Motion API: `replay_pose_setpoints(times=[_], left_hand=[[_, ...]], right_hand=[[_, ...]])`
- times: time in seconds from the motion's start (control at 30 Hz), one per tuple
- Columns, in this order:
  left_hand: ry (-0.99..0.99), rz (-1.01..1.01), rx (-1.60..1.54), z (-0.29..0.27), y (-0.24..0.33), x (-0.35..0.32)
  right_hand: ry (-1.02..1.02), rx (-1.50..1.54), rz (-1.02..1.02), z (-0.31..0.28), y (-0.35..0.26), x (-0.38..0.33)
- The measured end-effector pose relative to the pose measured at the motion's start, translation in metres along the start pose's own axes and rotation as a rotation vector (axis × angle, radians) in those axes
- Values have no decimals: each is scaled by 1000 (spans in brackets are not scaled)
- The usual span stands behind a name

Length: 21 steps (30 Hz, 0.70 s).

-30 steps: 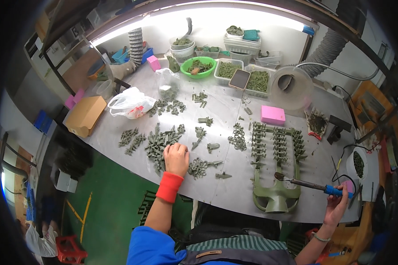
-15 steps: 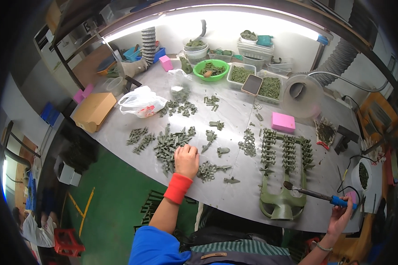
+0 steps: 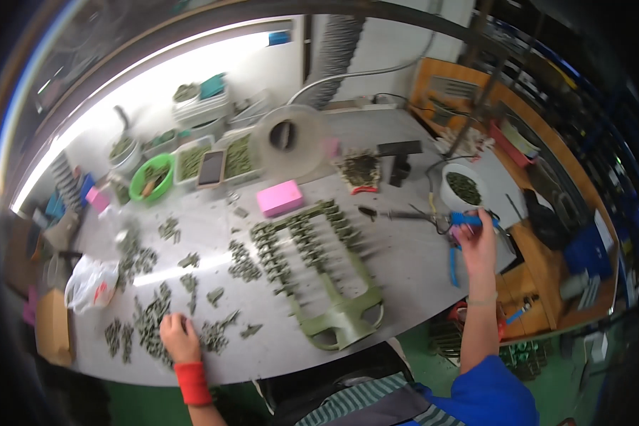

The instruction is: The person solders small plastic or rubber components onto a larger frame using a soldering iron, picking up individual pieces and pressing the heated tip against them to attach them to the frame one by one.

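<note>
Green plastic parts (image 3: 145, 323) lie heaped under the left hand (image 3: 178, 335), its fingers curled among them; whether any is gripped is unclear. Rightward sit a pink block (image 3: 280, 197) and a green frame (image 3: 337, 316). The right hand (image 3: 478, 240) clasps a blue-handled iron (image 3: 433, 216). Since earlier, the view has swung right; motion blurs small details.

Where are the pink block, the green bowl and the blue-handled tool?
pink block (image 3: 280, 197): head view, middle of its top face.
green bowl (image 3: 165, 186): head view, its right rim.
blue-handled tool (image 3: 464, 219): head view, blue handle in the right hand (image 3: 477, 245).
</note>
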<state>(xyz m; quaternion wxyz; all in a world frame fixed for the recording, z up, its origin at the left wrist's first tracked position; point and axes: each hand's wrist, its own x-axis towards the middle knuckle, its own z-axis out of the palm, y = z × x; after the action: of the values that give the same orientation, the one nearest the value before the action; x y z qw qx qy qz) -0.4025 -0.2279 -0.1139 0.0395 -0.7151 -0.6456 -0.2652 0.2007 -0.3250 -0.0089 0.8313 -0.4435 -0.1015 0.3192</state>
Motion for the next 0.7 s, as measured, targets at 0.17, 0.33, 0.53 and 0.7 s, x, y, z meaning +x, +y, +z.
replay_pose_setpoints(times=[0.17, 0.33, 0.53, 0.7], left_hand=[[-3, 30, -37, 15, 18, 6], [-10, -3, 0, 10, 14, 7], [1, -47, 151, -13, 3, 2], [108, 8, 28, 31, 24, 25]], right_hand=[[-32, 24, -123, -13, -35, 109], [-59, 27, -72, 19, -17, 207], [-395, 158, 147, -2, 55, 327], [-373, -88, 257, -70, -26, 418]])
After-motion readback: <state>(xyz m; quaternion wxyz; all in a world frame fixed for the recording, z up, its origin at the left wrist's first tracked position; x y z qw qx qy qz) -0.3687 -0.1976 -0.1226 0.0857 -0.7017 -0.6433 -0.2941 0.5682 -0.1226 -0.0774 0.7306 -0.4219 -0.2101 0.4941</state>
